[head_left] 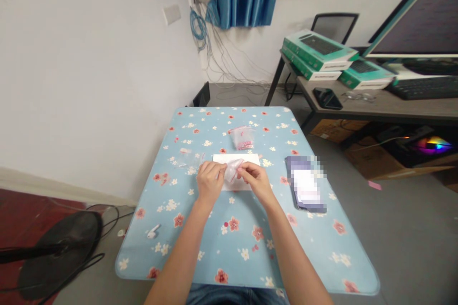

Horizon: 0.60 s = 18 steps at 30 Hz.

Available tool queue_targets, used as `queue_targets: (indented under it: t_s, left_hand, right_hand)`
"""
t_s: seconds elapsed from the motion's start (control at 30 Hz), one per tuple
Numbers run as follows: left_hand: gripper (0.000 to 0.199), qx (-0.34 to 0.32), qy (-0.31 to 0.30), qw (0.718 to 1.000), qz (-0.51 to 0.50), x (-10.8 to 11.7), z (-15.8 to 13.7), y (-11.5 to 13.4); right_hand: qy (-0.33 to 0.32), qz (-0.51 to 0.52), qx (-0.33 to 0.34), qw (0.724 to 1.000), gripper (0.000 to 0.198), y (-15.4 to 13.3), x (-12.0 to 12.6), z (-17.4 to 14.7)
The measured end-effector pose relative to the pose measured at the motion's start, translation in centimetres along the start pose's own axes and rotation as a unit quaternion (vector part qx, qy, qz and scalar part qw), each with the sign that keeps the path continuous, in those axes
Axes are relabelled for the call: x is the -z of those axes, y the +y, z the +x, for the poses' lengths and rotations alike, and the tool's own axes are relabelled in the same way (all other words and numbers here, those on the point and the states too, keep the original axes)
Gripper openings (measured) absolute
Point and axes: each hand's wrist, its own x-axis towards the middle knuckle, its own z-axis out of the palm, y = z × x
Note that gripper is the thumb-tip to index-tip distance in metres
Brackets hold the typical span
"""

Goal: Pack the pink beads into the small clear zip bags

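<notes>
Both hands pinch a small clear zip bag (233,169) over a white sheet of paper (236,157) at the middle of the table. My left hand (210,178) is closed on the bag's left side. On the right side, my right hand (255,176) grips the bag near its reddish edge between thumb and fingers. What the bag contains, if anything, I cannot make out. Just beyond the paper lies another clear zip bag (243,137) with small pink-red pieces in its bottom. A thin clear bag (186,158) rests left of my left hand.
The table (222,209) has a blue flowered cover. A phone or tablet (307,184), partly pixelated, lies at right. A white earbud (153,231) is at front left, with a small red dot (226,224) nearer the middle. A desk (379,107) with green boxes (317,50) stands at back right.
</notes>
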Motion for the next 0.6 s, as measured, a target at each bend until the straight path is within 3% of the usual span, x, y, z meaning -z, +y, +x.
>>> queue_targets:
  t_s: [0.13, 0.27, 0.4, 0.5, 0.6]
  left_hand:
    - [0.016, 0.038, -0.018, 0.999, -0.005, -0.1, 0.0, -0.1]
    - [0.009, 0.073, -0.059, 0.99, -0.109, 0.1, 0.2, 0.2]
    - [0.033, 0.106, -0.162, 0.931, -0.31, 0.8, 0.7, 0.9]
    - [0.02, 0.147, -0.191, 0.887, -0.393, 1.1, 0.8, 1.3]
    - [0.015, 0.192, -0.177, 0.883, -0.391, 1.1, 0.9, 1.6]
  right_hand:
    - [-0.005, -0.005, -0.017, 1.0, 0.026, 0.2, -0.1, 0.1]
    - [0.024, 0.003, -0.015, 1.0, 0.03, 0.4, 0.0, 0.3]
    - [0.035, 0.011, -0.002, 0.999, 0.031, 0.3, -0.1, 0.3]
    - [0.018, 0.016, 0.002, 1.0, 0.031, 0.2, -0.4, 0.2]
    - [0.003, 0.026, 0.003, 1.0, 0.033, 0.2, -0.6, 0.1]
